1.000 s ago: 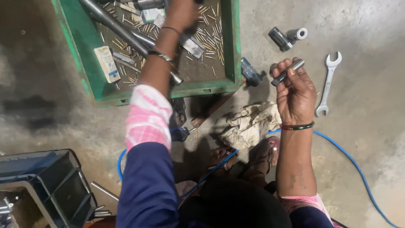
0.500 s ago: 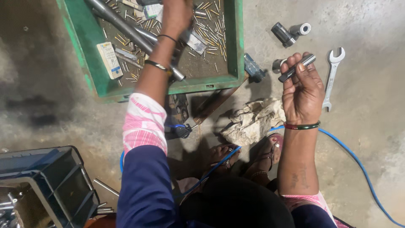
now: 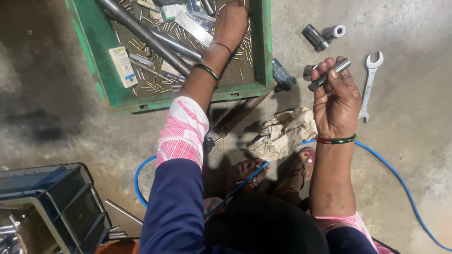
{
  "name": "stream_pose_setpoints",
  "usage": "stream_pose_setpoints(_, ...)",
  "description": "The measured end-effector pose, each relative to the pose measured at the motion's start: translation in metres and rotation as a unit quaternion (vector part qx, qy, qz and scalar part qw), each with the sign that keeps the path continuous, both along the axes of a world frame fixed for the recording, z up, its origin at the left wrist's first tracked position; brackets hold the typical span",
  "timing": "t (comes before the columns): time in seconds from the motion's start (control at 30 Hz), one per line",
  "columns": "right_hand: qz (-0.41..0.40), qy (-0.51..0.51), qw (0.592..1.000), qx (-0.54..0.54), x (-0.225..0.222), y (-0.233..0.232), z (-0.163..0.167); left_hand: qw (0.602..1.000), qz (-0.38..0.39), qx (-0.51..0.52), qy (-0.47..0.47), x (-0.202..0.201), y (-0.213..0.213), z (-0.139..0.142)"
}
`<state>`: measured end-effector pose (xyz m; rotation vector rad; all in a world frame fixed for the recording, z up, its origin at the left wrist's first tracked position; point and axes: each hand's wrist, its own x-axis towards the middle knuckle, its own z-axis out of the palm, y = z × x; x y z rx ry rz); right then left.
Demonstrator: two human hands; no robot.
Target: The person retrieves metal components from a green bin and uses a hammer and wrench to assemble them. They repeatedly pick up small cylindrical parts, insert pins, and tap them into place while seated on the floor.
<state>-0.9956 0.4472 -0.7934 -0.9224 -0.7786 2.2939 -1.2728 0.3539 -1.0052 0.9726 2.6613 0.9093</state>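
Your right hand (image 3: 335, 101) is raised over the concrete floor (image 3: 423, 164), palm toward you, with its fingers (image 3: 325, 70) curled shut around a short dark metal pin (image 3: 329, 74). The pin lies slantwise across your fingertips, its brighter end pointing up toward the open-ended spanner (image 3: 369, 84), which lies flat on the floor just beside your hand on the right.

Your left hand (image 3: 230, 24) reaches into the green tray (image 3: 261, 56), near its far right corner. The hand rests down among the loose small pins (image 3: 245, 51) that litter the tray bottom; its fingers point away from you and I cannot tell whether they are closed on anything. Beside that wrist, two long grey steel bars (image 3: 155, 40) lie slantwise across the tray, and a small pale box (image 3: 123, 66) lies near the tray's left wall.

Beyond your right hand, two short dark cylinders (image 3: 322, 35) lie on the floor. A crumpled dirty rag (image 3: 282, 134) sits on the floor between your arms, just outside the tray's near right corner, with a blue hose (image 3: 395, 176) running past it. A dark blue crate (image 3: 61, 202) stands at the lower left.
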Motion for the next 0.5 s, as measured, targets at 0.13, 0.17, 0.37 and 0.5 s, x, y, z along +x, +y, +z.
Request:
stream_pose_setpoints(0.13,-0.001,0.005,1.000,-0.010,-0.001,-0.001,0.001,0.997,-0.065,-0.004,0.052,-0.001,-0.007,0.000)
stream_pose_setpoints(0.17,-0.002,0.005,1.000,-0.011,-0.001,-0.001,0.002,0.996,-0.081,0.009,0.035,-0.002,-0.010,0.001)
stream_pose_setpoints(0.37,-0.009,0.005,1.000,-0.005,-0.002,-0.004,0.004,0.995,-0.095,0.031,-0.006,0.004,-0.022,0.023)
stream_pose_setpoints(0.5,-0.007,0.006,1.000,-0.009,-0.001,-0.006,0.006,0.996,-0.075,0.022,-0.031,0.011,-0.021,0.032)
